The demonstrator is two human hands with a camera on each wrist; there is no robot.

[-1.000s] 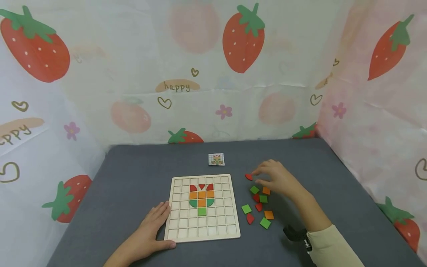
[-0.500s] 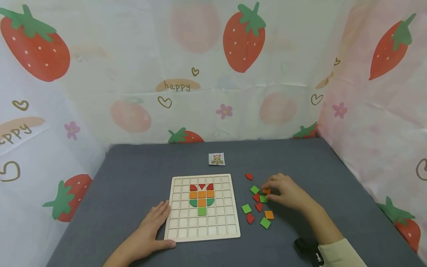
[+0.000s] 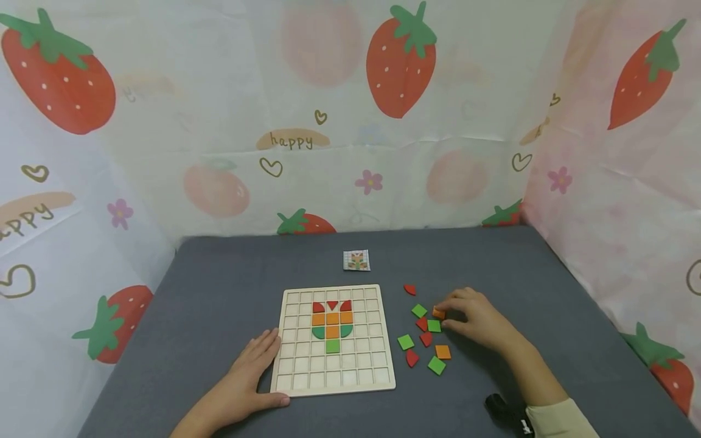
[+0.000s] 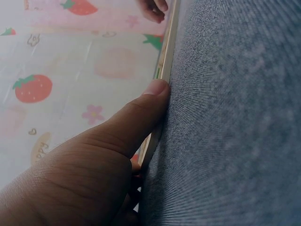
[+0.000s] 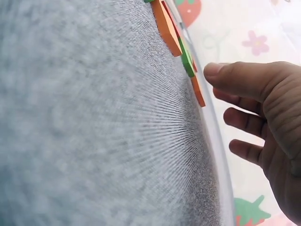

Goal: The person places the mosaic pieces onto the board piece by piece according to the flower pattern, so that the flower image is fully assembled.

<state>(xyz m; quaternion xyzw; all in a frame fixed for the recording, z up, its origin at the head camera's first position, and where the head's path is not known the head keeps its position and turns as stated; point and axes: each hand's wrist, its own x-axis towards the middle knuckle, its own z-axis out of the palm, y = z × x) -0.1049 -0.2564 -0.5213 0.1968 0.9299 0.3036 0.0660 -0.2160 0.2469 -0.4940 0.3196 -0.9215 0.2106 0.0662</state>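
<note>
My left hand (image 3: 244, 378) rests at the left edge of the pale wooden grid board (image 3: 366, 371), its thumb against the near corner. In the left wrist view that thumb (image 4: 141, 113) touches the board's edge (image 4: 162, 70). Red, orange and green pieces form a tulip-like shape on the board. My right hand (image 3: 475, 319) is over the loose pieces at the right, fingertips at an orange square tile (image 3: 439, 312) that looks slightly tilted. In the right wrist view the right hand (image 5: 263, 103) has thumb and fingers loosely bent, and an orange tile (image 5: 198, 92) lies apart from the thumb.
Around the right hand lie several green squares (image 3: 405, 342), red pieces (image 3: 412, 358) and another orange square (image 3: 443, 352). A small pattern card (image 3: 356, 260) lies behind the board on the dark grey tabletop (image 3: 246, 267). Strawberry-print cloth (image 3: 306, 73) hangs around the table.
My right hand has moved from beside the far red piece toward the near right, to the upper orange square, which now looks slightly tilted. The left hand and the board's pieces stay as they were.
</note>
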